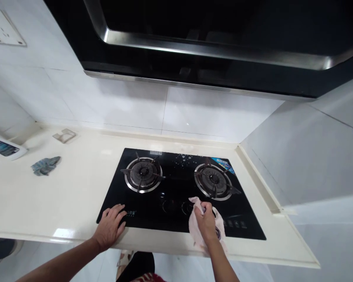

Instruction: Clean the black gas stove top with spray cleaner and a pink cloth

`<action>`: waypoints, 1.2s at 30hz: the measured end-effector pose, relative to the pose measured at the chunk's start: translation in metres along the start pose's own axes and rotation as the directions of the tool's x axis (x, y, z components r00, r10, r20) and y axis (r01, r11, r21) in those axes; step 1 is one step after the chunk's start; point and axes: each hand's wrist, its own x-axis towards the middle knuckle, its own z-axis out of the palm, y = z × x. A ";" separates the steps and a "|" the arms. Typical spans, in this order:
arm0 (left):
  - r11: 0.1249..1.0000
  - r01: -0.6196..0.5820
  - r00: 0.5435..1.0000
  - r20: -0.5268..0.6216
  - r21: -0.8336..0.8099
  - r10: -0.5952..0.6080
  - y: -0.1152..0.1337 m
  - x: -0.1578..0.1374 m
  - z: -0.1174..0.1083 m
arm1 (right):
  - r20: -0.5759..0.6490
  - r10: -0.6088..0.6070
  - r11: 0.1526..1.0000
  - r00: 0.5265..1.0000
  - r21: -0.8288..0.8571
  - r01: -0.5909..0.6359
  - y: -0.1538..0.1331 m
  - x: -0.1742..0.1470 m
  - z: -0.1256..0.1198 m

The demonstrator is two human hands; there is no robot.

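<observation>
A black glass gas stove [173,215] with two round burners is set in the pale countertop. My left hand [110,227] lies with fingers stretched out over the stove's front left corner, holding nothing. My right hand [206,223] is closed on a pale pink cloth [196,231], which drapes over the stove's front edge to the right of centre. The left burner [143,172] and the right burner [214,180] each carry dark pan supports. Whitish spots and drops show on the glass at the back between them. The cloth and hand partly cover the front controls.
A black range hood [194,66] hangs low above the stove. On the left of the countertop [76,188] lie a crumpled grey-blue cloth [46,165], a small clear tray-like piece [65,135] and a white bottle [6,148]. A tiled wall [317,164] borders the right side.
</observation>
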 end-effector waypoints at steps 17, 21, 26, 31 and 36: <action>0.998 0.012 1.000 -0.009 -0.064 -0.013 -0.002 -0.001 0.001 | 0.280 -0.283 0.765 0.917 -0.512 0.392 0.031 0.015 -0.026; 0.998 0.014 1.000 0.001 -0.060 -0.014 -0.001 -0.002 0.004 | 0.100 -0.158 0.748 0.982 -0.638 0.185 0.057 0.013 -0.059; 0.998 0.037 0.999 0.007 -0.058 -0.037 0.003 -0.002 0.003 | -0.237 -0.109 0.742 0.965 -0.665 -0.080 0.050 0.002 -0.049; 0.996 0.045 0.999 0.013 -0.077 -0.044 0.004 -0.003 0.004 | 0.038 -0.370 0.723 0.928 -0.616 0.313 0.005 -0.077 0.023; 0.992 0.065 0.998 0.026 -0.107 -0.062 0.004 -0.005 0.007 | 0.326 -0.507 0.709 0.798 -0.369 0.601 -0.069 -0.145 0.119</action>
